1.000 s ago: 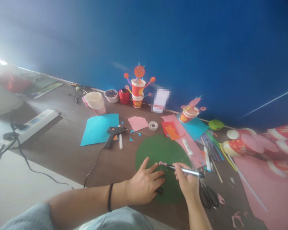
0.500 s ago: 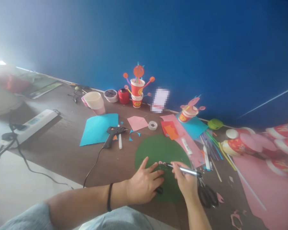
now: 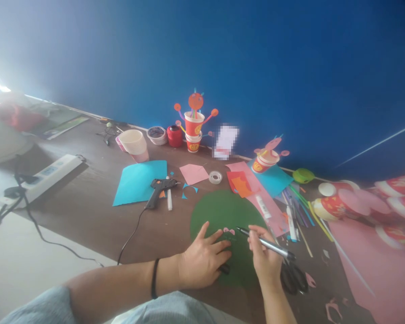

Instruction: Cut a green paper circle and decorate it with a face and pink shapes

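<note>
My left hand [image 3: 205, 257] lies spread over a green paper circle [image 3: 209, 204], its fingertips beside a small pink paper cutout [image 3: 229, 231] with rounded lobes. From beneath the fingers of that hand sticks a short black piece [image 3: 224, 269]; its kind is unclear. In my right hand [image 3: 265, 252] is a silver and black marker [image 3: 272, 246], its tip pointing left, just to the right of the pink cutout and apart from it. Black-handled scissors [image 3: 294, 276] rest beside my right wrist, partly hidden behind it.
A black glue gun [image 3: 159, 191] with a cord lies left of the circle. Behind stand a stack of cups [image 3: 134, 144] and a red cup figure [image 3: 193, 123]. Pink paper [image 3: 367, 265] and decorated cups [image 3: 401, 202] are at right; a power strip [image 3: 47, 175] is at left.
My right hand has drawn the marker back to the right, so its tip has left the pink cutout, which now shows fully. My left hand has stayed in place.
</note>
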Motion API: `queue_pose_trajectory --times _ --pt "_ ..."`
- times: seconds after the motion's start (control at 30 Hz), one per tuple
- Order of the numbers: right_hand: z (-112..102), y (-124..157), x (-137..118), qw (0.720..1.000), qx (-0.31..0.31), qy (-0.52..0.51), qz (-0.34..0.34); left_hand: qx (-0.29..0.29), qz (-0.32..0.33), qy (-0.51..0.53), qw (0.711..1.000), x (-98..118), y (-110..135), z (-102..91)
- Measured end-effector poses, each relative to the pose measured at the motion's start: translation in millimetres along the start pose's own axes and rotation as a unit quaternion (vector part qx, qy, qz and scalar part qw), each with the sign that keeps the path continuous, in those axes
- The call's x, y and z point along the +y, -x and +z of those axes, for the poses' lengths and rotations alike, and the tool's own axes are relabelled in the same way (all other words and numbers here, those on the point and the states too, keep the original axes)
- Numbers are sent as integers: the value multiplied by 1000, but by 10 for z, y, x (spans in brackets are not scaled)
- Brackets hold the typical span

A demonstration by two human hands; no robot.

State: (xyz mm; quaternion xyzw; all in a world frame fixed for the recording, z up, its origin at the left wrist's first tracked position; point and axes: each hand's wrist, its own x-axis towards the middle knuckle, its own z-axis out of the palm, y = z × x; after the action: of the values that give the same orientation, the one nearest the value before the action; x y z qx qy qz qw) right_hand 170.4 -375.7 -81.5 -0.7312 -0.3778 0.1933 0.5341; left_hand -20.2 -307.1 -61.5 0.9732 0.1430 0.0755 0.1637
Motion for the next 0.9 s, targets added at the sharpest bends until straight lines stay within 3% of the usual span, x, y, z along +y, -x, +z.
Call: queue_pose_trajectory --times 0.13,0.23,0.9 --pt "55 7 -45 993 -91 41 -61 1 -1 -6 1000 4 0 -14" --pt "73 2 -61 987 -125 61 -83 7 0 1 1000 4 0 -6" --pt "91 -7 -44 984 -126 71 -100 11 0 25 1000 -3 8 19"
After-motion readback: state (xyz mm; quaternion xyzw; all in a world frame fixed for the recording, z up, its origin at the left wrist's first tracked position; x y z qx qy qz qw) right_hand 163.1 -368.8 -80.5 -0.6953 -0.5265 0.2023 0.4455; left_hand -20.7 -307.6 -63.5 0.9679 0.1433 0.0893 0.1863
